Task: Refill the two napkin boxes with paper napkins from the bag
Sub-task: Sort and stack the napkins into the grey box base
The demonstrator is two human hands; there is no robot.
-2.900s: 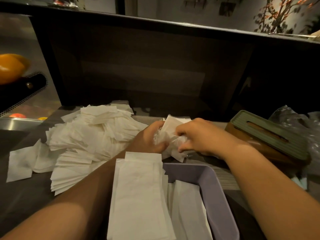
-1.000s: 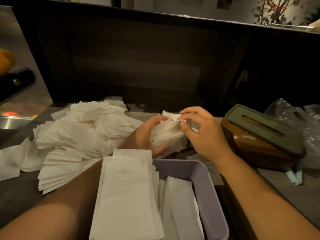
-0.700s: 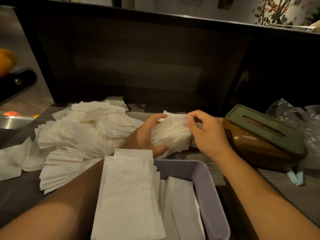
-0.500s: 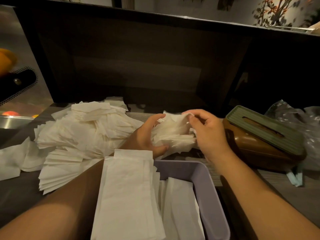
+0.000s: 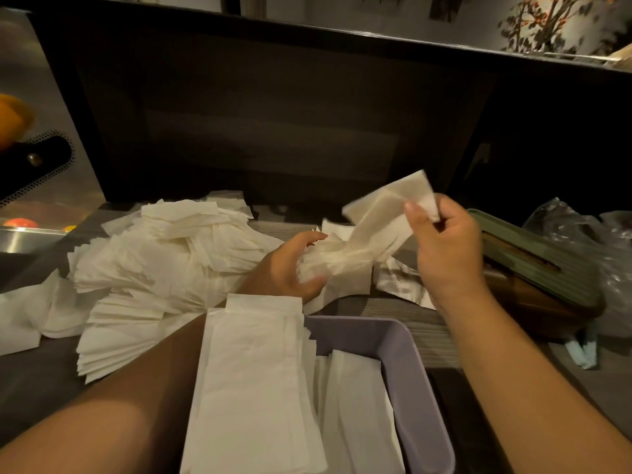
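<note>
My left hand (image 5: 290,268) grips a crumpled bunch of white napkins (image 5: 337,270) just beyond the open purple napkin box (image 5: 415,378). My right hand (image 5: 444,248) pinches one napkin (image 5: 383,208) and holds it up, stretched away from the bunch. The purple box holds folded napkins, and a tall stack (image 5: 253,381) leans over its left side. A brown box with a green slotted lid (image 5: 533,258) sits closed at the right. A large loose pile of napkins (image 5: 160,265) covers the table at the left.
A crinkled clear plastic bag (image 5: 595,248) lies at the far right behind the brown box. A dark wall panel (image 5: 273,124) rises right behind the table. A metal tray (image 5: 24,234) and orange fruit (image 5: 12,119) are at the far left.
My right hand has lifted up and to the right, pulling one napkin out of the bunch. My left hand keeps its grip in the same place.
</note>
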